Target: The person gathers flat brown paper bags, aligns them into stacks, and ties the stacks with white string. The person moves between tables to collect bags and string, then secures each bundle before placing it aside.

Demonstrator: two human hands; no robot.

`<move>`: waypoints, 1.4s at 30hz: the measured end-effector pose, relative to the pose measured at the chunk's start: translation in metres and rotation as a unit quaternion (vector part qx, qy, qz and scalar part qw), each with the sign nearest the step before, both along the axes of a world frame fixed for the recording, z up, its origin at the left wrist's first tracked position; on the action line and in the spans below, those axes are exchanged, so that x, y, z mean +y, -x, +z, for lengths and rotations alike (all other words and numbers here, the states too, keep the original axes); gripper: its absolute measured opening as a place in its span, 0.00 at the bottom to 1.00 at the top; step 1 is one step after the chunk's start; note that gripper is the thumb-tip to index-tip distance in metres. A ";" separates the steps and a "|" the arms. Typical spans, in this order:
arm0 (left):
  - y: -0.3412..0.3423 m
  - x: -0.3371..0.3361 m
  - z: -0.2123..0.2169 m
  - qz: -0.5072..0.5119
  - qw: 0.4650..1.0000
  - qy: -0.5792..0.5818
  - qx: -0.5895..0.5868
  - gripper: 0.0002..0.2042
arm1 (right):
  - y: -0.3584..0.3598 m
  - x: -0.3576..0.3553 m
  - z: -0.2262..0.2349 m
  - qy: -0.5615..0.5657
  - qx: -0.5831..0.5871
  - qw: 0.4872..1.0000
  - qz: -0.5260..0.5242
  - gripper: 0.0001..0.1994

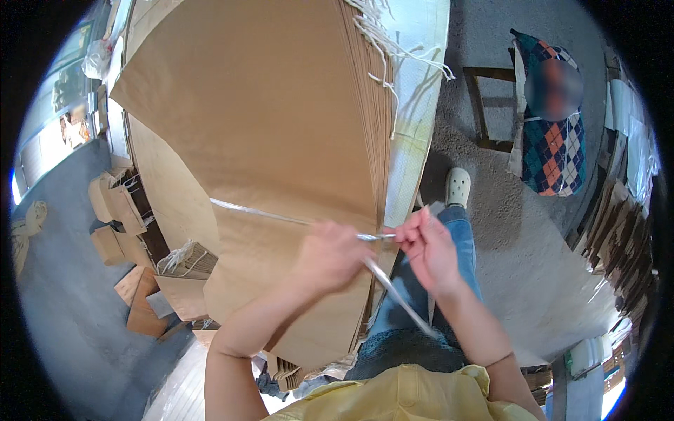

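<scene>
A thick stack of brown paper bags [281,105] lies before me, white cord handles [400,45] hanging out at its far right corner. Around the stack runs a thin, shiny white strap [260,211], drawn across the top sheet. My left hand [328,256], slightly blurred, is closed on the strap near the stack's right edge. Just beyond that edge, my right hand [427,247] pinches a twisted length of the same strap between thumb and fingers. A loose tail of strap [400,302] hangs down over my jeans from between the hands.
Tied bundles of brown bags [186,295] rest on the floor at left. A wooden stool [491,74] with an argyle-patterned cushion [562,161] stands at the far right. Stacked brown sheets [618,231] line the right side. My foot in a white clog [458,186] is beside the table.
</scene>
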State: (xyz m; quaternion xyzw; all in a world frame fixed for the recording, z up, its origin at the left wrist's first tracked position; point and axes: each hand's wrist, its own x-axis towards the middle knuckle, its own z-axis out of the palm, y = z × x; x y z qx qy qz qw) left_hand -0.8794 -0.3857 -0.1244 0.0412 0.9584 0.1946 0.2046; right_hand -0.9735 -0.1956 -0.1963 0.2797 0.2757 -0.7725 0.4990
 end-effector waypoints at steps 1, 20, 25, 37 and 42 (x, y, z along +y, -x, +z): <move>-0.005 -0.010 -0.005 0.042 0.999 -0.030 0.001 0.06 | 0.001 0.005 -0.014 0.047 -0.007 0.999 -0.019 0.16; -0.015 -0.049 0.086 0.193 0.736 -0.644 -0.080 0.18 | 0.081 -0.010 0.122 0.245 0.424 0.795 0.357 0.09; -0.041 -0.044 0.062 0.437 0.599 -0.571 -0.352 0.19 | 0.073 0.001 0.090 0.082 0.202 0.857 0.467 0.16; 0.003 0.001 0.065 0.358 0.823 -0.440 -0.029 0.13 | 0.022 -0.019 0.091 -0.052 0.653 0.576 0.489 0.08; 0.001 0.011 0.037 0.229 0.882 -0.407 -0.064 0.20 | 0.022 -0.005 0.079 -0.018 0.445 0.829 0.337 0.11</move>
